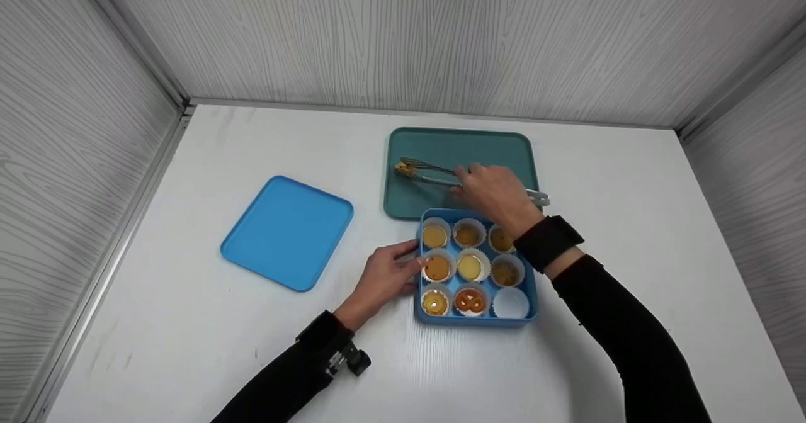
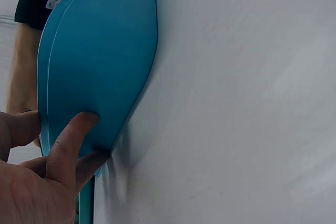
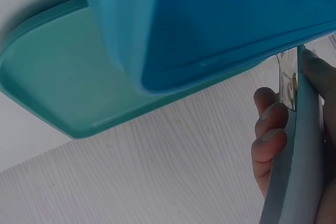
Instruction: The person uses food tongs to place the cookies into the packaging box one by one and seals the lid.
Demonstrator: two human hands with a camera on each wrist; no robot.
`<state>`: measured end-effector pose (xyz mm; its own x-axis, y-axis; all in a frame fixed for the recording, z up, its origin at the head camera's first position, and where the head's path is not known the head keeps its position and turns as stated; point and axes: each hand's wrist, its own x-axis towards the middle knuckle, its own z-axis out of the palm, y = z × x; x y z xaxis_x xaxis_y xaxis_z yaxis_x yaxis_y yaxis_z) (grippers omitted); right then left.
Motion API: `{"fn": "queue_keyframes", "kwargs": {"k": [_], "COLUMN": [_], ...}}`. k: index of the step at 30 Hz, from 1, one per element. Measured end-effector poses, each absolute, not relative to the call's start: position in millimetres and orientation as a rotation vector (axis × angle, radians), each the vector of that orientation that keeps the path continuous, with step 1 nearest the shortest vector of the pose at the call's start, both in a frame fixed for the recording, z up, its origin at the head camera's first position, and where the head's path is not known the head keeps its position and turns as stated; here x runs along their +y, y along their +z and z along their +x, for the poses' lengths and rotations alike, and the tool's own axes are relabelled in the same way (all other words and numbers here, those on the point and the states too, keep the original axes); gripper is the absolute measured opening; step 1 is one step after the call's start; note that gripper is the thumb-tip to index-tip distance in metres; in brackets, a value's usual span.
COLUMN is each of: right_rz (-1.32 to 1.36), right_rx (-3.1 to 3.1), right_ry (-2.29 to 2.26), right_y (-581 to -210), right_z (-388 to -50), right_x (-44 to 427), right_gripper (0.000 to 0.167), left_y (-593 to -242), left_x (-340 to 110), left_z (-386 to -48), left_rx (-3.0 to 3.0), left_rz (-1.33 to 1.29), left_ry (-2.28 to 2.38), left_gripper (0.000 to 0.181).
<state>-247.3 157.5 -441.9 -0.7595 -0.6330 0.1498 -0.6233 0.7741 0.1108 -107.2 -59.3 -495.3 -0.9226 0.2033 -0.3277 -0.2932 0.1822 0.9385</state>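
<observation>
In the head view my right hand (image 1: 494, 193) grips metal tongs (image 1: 434, 179) over the green tray (image 1: 463, 143). A small golden-brown piece (image 1: 405, 169), perhaps a cookie, sits between the tong tips. The right wrist view shows fingers (image 3: 270, 137) wrapped round the pale tong handle (image 3: 307, 150). My left hand (image 1: 387, 272) holds the left wall of a blue box (image 1: 475, 321), thumb at the rim, other fingers against the outer side (image 2: 100, 51). Rows of white paper cups (image 1: 472, 265) fill the box. Most hold yellow or brown sweets, one a pretzel (image 1: 470, 300); the front right cup (image 1: 510, 303) looks empty.
A flat blue tray (image 1: 286, 234) lies turned at an angle on the white table, left of the box. The green tray lies directly behind the box. Grey wood-grain panels (image 1: 428, 39) enclose the table at the back and both sides.
</observation>
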Motion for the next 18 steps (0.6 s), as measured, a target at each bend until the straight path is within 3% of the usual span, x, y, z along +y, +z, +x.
{"fn": "queue_keyframes", "kwargs": {"k": [18], "right_rz": [1.005], "right_rx": [-2.781], "right_ry": [0.143], "right_y": [-438], "right_z": [-239], "right_x": [183], "right_gripper": [0.03], "left_y": [-498], "left_x": [-59], "left_z": [-108], "left_rx": [2.118], "left_rz": [-0.06], "left_ry": [1.777], "left_gripper": [0.054]}}
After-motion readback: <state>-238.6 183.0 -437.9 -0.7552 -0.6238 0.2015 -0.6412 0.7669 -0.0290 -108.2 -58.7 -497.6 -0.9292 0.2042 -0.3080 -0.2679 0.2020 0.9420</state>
